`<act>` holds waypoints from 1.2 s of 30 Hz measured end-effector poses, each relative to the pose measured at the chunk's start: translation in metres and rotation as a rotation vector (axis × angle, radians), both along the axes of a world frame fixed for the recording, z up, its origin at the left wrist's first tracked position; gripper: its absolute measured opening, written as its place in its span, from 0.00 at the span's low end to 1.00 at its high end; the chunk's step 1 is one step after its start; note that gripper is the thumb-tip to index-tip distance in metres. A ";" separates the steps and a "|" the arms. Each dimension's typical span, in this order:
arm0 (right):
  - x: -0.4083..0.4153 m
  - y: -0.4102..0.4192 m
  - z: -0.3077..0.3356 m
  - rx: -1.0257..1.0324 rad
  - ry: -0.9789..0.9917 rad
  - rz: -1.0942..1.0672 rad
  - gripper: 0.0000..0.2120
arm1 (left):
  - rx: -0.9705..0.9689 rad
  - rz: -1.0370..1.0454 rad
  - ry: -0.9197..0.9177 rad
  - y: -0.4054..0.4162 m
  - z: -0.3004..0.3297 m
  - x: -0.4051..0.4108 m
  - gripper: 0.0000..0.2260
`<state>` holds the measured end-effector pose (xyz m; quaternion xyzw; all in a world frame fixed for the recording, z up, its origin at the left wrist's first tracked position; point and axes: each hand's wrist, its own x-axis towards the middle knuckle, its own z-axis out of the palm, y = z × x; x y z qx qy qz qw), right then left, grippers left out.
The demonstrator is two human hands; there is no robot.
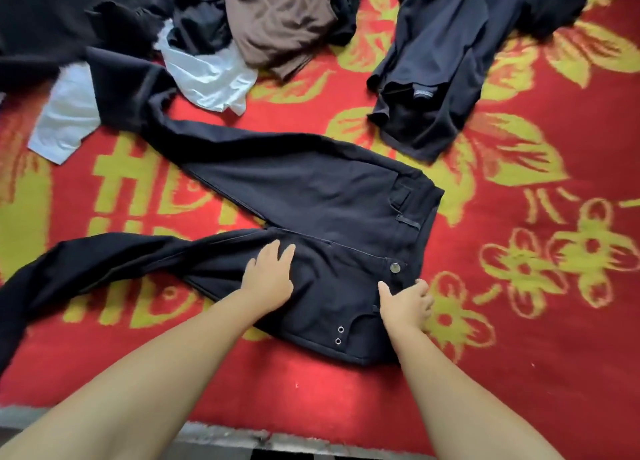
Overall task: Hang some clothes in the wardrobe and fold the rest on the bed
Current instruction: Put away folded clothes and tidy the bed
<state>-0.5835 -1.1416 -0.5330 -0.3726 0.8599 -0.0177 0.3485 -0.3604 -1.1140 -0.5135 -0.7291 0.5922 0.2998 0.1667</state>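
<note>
Flat and with straight fingers, the left hand (269, 275) presses down on the thigh area of a pair of black cotton trousers (311, 203), while the right hand (407, 302) grips the waistband edge just below the silver metal button (394, 267), thumb on top of the cloth and fingers curled over the band's edge. These trousers lie spread across the centre of the frame on a red blanket with a yellow flower and letter pattern (540, 321), waistband toward the right, both legs running off to the left; the lower leg reaches the left edge of the frame, and the upper leg bends up toward the upper left. Two small silver eyelets (339, 335) show on the near hip, between the two forearms. Beyond the trousers, at the upper right of the frame, a dark navy garment with a label at its neck (433, 61) lies crumpled on the blanket, apart from the waistband. At the top centre sits a brown folded-over garment (280, 23), touching a rumpled pale blue-white shirt (207, 75) whose other part shows at the left (65, 120), partly under the upper trouser leg. More black clothing (52, 19) is heaped in the upper left corner. Along the bottom edge runs a grey bed edge (221, 437).
</note>
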 end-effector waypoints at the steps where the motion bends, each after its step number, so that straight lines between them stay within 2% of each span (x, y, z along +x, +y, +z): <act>1: 0.001 0.005 -0.003 0.006 -0.004 -0.035 0.37 | 0.052 -0.044 -0.008 0.005 -0.004 0.004 0.34; 3: -0.002 0.011 -0.004 0.058 0.001 -0.082 0.36 | 0.124 -0.139 -0.026 0.017 -0.008 0.007 0.36; 6: -0.015 0.008 -0.006 0.185 -0.028 -0.123 0.30 | 0.179 -0.173 -0.034 0.029 -0.007 0.003 0.35; 9: -0.022 0.012 -0.004 0.221 -0.294 -0.088 0.24 | 0.212 -0.108 -0.013 0.034 -0.005 -0.009 0.35; 11: -0.027 0.015 -0.001 0.195 -0.352 0.001 0.24 | 0.205 -0.066 -0.021 0.036 -0.005 -0.021 0.34; 13: -0.034 0.014 0.005 0.148 -0.317 0.112 0.26 | 0.176 -0.075 -0.060 0.037 -0.004 -0.033 0.34; 16: -0.063 0.006 0.017 0.120 -0.248 0.260 0.23 | 0.156 -0.161 -0.066 0.040 -0.002 -0.047 0.32; 18: -0.104 0.002 0.029 0.174 -0.175 0.367 0.22 | 0.168 -0.246 -0.031 0.045 0.000 -0.059 0.32; 20: -0.159 0.003 0.040 0.222 -0.082 0.461 0.17 | 0.180 -0.305 0.011 0.053 0.001 -0.074 0.33; 23: -0.240 0.016 0.058 0.254 0.093 0.437 0.12 | 0.188 -0.403 0.051 0.064 -0.003 -0.106 0.33; 26: -0.282 0.024 0.064 0.234 0.258 0.313 0.10 | 0.140 -0.451 0.060 0.073 -0.006 -0.139 0.33; 29: -0.289 0.016 0.054 0.041 0.248 0.167 0.17 | -0.023 -0.314 -0.001 0.067 -0.009 -0.162 0.35; 31: -0.279 0.003 0.045 -0.038 0.185 0.182 0.24 | -0.063 -0.173 -0.089 0.054 -0.011 -0.162 0.32; 34: -0.257 -0.016 0.028 0.002 0.074 0.149 0.34 | 0.102 -0.091 -0.148 0.036 -0.015 -0.147 0.19; 36: -0.249 -0.030 0.018 0.040 0.071 0.038 0.38 | 0.164 -0.116 -0.064 0.032 -0.019 -0.138 0.13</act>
